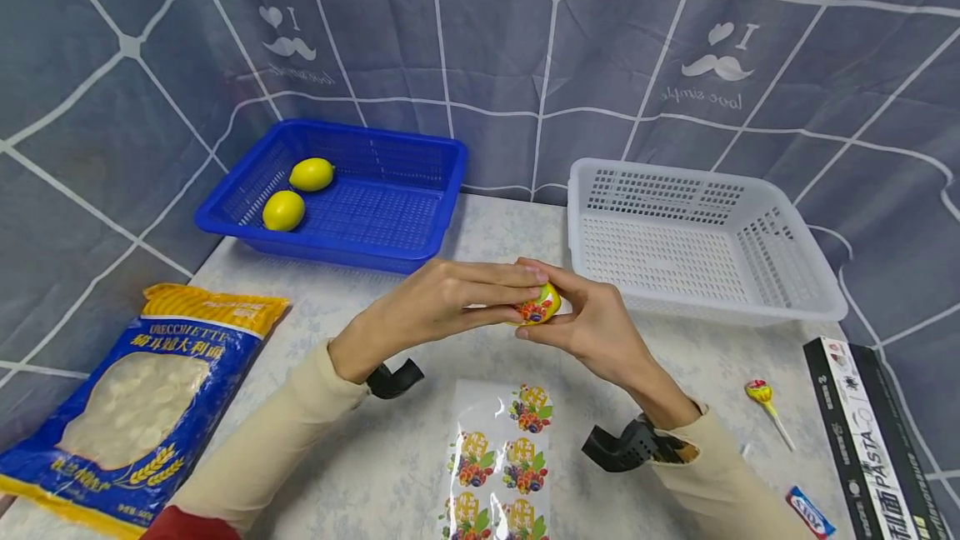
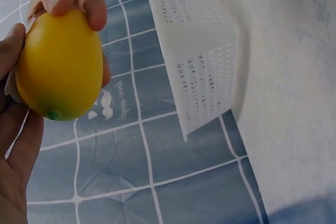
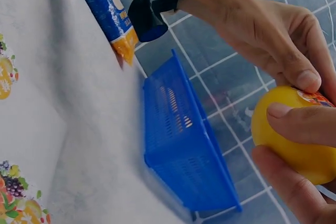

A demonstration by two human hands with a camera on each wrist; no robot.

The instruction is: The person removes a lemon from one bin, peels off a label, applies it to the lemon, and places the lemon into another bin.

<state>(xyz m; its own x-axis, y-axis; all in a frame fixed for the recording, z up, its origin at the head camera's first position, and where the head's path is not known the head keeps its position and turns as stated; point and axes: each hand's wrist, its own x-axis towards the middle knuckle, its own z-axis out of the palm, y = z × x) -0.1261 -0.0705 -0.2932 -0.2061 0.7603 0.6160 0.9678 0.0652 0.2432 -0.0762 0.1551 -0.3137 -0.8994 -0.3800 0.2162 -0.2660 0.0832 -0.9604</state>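
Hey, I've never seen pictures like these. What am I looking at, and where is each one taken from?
There's no machine here, just a person's left hand and right hand, both bare. The wide picture comes from a camera on the head, looking forward and down. The other two come from cameras worn on the left and right wrists, so the scene looks turned sideways.

Both hands hold a lemon with a colourful sticker on it. On the table are a blue basket with two more lemons, a white basket, a bag of pasta, a sheet of fruit stickers, a lollipop, a small blue packet and a pasta box.
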